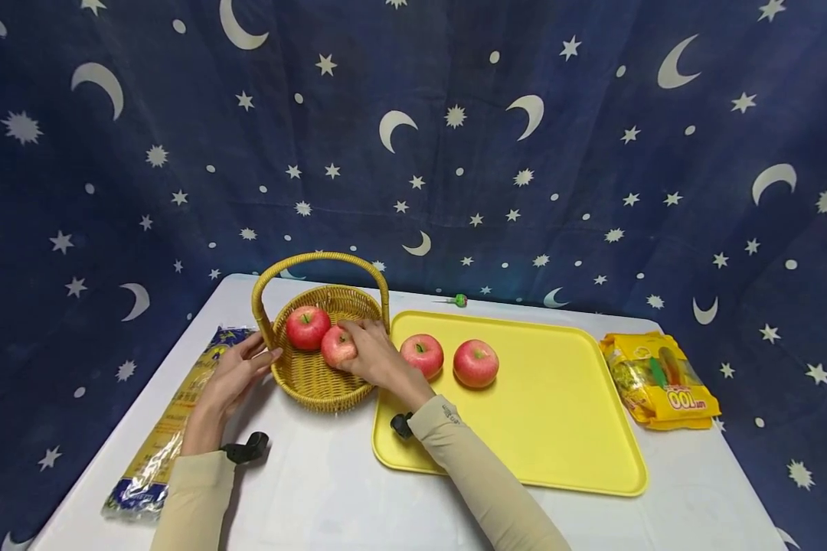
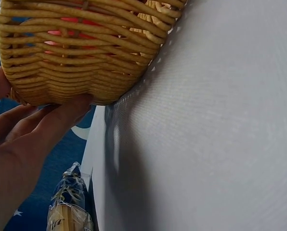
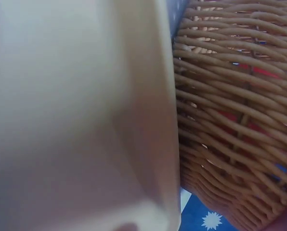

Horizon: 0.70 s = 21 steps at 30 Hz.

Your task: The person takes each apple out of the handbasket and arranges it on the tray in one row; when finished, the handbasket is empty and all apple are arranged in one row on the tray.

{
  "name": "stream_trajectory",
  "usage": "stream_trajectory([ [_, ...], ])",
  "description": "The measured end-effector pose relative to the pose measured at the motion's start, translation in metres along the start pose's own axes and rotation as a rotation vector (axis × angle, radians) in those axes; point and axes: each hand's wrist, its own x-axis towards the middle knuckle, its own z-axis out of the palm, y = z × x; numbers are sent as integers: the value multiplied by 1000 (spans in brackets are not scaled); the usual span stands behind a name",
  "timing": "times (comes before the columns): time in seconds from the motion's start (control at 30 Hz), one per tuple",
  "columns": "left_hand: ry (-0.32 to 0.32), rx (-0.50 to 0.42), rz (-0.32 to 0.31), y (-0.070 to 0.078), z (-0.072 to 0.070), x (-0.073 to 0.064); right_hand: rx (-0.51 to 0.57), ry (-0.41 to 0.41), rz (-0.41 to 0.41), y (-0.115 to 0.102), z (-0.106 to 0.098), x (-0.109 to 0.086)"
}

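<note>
A round wicker basket (image 1: pixel 324 383) with an arched handle stands on the white table, one red apple (image 1: pixel 308 327) lying inside it. My right hand (image 1: pixel 374 353) reaches over the basket's right rim and grips a second apple (image 1: pixel 338 347), low inside the basket beside the first. At the basket's left side, my left hand (image 1: pixel 237 373) holds the rim, thumb at the edge and fingers (image 2: pixel 61 118) against the outer weave. Two more apples, one (image 1: pixel 422 355) near my right wrist and one (image 1: pixel 475 363) farther right, sit on a yellow tray (image 1: pixel 558 413). The right wrist view does not show the fingers.
Left of the basket lies a long clear-and-blue plastic packet (image 1: pixel 168 436), partly behind my left forearm. A yellow packet (image 1: pixel 661 383) lies beyond the tray's right edge. Near the table's back edge is a small green-topped item (image 1: pixel 460 300). Behind hangs a star-patterned blue cloth (image 1: pixel 413 153).
</note>
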Motion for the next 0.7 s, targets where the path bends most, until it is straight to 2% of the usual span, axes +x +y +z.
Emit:
stream_trajectory([
  [0.3, -6, 11, -6, 4, -1, -1, -37, 23, 46, -3, 4, 1],
  [0.57, -6, 21, -19, 4, -2, -2, -47, 88, -14, 1, 9, -2],
  [0.7, -6, 13, -12, 2, 0, -2, -13, 105, -28, 3, 7, -5],
])
